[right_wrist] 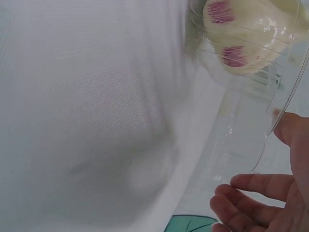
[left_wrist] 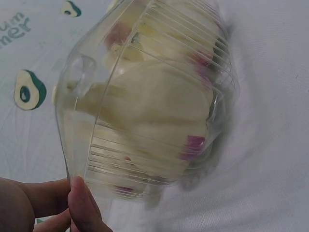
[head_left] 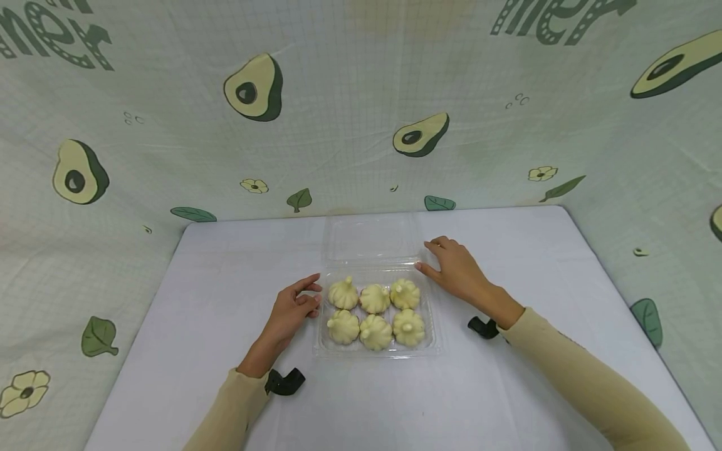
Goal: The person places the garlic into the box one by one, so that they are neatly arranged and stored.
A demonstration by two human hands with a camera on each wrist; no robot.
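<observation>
A clear plastic clamshell container lies open on the table, its lid folded back toward the wall. Several pale yellow garlic bulbs sit in its base in two rows, stems mostly upward. Through the clear side, purple patches show on their undersides in both wrist views. My left hand is at the base's left side; thumb and fingers pinch its rim. At the hinge's right end is my right hand, its thumb touching the plastic edge and its other fingers loosely extended beside the lid.
White cloth covers the table around the container. An avocado-printed curtain hangs behind the table and along both sides. Each wrist wears a black camera mount, close above the cloth.
</observation>
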